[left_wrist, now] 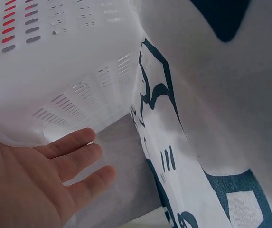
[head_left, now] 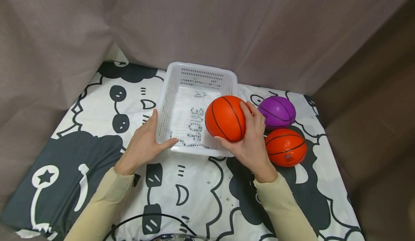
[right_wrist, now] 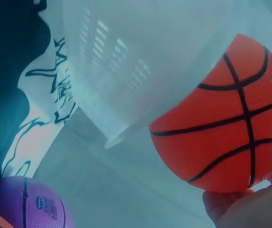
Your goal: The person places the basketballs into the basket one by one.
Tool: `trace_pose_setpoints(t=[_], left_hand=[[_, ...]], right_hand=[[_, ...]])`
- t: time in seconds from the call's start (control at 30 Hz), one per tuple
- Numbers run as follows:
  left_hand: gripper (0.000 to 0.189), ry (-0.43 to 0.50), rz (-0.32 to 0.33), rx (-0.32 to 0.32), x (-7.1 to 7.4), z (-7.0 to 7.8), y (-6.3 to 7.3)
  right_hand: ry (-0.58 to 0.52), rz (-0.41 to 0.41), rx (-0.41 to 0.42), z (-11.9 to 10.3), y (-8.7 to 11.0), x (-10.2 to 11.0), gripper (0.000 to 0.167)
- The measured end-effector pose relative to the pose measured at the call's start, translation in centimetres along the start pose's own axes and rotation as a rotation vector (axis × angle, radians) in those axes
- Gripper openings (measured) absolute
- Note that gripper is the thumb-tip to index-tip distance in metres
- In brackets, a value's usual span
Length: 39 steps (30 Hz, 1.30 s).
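Note:
A white perforated plastic basket (head_left: 197,150) stands on the patterned cloth in the head view. My right hand (head_left: 253,142) grips an orange toy basketball (head_left: 225,118) over the basket's right side. In the right wrist view, that basketball (right_wrist: 221,128) is partly behind the basket wall (right_wrist: 126,71). At the basket's left front corner is my left hand (head_left: 142,143), its thumb by the front rim. The left wrist view shows the left hand's (left_wrist: 55,175) fingers extended beside the basket wall (left_wrist: 55,95).
To the right of the basket lie a purple ball (head_left: 277,111) and a second orange ball (head_left: 286,148), close together. A black cable (head_left: 146,215) curves across the front. Brown-grey fabric (head_left: 194,21) hangs behind and at both sides.

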<state>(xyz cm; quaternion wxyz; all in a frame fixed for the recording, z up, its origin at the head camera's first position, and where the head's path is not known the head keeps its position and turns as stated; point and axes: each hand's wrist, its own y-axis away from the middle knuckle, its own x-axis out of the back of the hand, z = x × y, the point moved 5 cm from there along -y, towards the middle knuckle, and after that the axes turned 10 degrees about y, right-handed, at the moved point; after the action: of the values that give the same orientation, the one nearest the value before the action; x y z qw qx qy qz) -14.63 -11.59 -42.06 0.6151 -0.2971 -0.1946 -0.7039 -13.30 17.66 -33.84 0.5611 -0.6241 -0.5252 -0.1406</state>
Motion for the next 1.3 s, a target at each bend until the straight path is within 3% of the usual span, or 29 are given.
trace_pose_setpoints(t=[0.3, 0.67, 1.3], left_hand=[[0.124, 0.016, -0.008, -0.002, -0.1, 0.1, 0.0], [0.126, 0.023, -0.015, 0.02, -0.1, 0.0, 0.3], [0.126, 0.025, -0.01, 0.025, -0.2, 0.1, 0.2]], right_hand=[[0.003, -0.1, -0.013, -0.6, 0.4, -1.8, 0.109], [0.032, -0.278, -0.035, -0.9, 0.6, -4.1, 0.107], [0.054, -0.408, -0.081, -0.1, 0.2, -6.2, 0.104]])
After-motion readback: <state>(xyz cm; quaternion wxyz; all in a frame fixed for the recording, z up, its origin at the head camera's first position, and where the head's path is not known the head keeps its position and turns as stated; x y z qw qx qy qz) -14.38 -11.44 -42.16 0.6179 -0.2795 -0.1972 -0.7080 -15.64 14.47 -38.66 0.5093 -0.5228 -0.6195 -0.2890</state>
